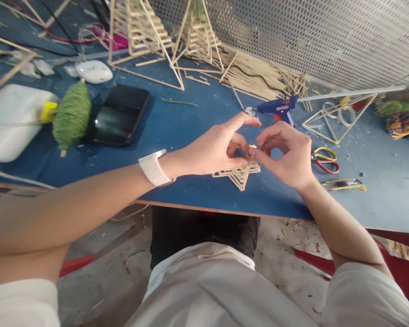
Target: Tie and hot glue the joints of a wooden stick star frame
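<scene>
Both hands meet over the blue table point(177, 127) near its front edge. My left hand point(214, 147), with a white band on the wrist, pinches a small greenish ring-like piece point(248, 151) between thumb and fingers. My right hand point(286, 152) pinches the same piece from the other side. Just under the fingers lies a small stack of glued wooden sticks point(239, 175) shaped like a layered triangle.
A blue glue gun point(277, 107) lies behind the hands, with scissors point(325, 159) and a yellow-handled tool point(344, 184) to the right. A black phone point(119, 114), a green yarn spool point(72, 114) and a white container point(12, 121) sit left. Stick pyramids point(146, 36) stand at the back.
</scene>
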Action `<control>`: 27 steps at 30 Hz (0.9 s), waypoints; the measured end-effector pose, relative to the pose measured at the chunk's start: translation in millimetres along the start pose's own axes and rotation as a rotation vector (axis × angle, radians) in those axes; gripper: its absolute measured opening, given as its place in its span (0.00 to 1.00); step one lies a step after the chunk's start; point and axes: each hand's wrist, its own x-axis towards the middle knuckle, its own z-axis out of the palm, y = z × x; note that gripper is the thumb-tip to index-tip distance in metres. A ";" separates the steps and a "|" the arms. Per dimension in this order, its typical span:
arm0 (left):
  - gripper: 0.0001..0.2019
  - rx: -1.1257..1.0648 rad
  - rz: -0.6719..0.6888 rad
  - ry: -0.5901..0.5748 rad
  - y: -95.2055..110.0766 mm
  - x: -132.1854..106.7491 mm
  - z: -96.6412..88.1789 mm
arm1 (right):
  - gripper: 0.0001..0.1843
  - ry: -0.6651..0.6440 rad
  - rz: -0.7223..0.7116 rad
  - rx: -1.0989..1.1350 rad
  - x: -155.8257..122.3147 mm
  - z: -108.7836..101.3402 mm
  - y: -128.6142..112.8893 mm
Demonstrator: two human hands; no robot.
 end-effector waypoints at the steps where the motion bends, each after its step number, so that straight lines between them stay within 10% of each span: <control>1: 0.37 0.002 0.003 0.003 0.3 0.0 0.5 | 0.11 0.027 0.020 0.017 -1.0 0.4 -0.2; 11: 0.33 -0.019 0.009 0.030 3.0 -0.7 3.3 | 0.12 -0.206 0.009 0.050 -7.5 -14.3 -4.5; 27: 0.34 0.035 -0.004 0.065 0.5 -0.5 4.6 | 0.15 -0.116 0.072 0.170 -2.4 -0.2 -6.9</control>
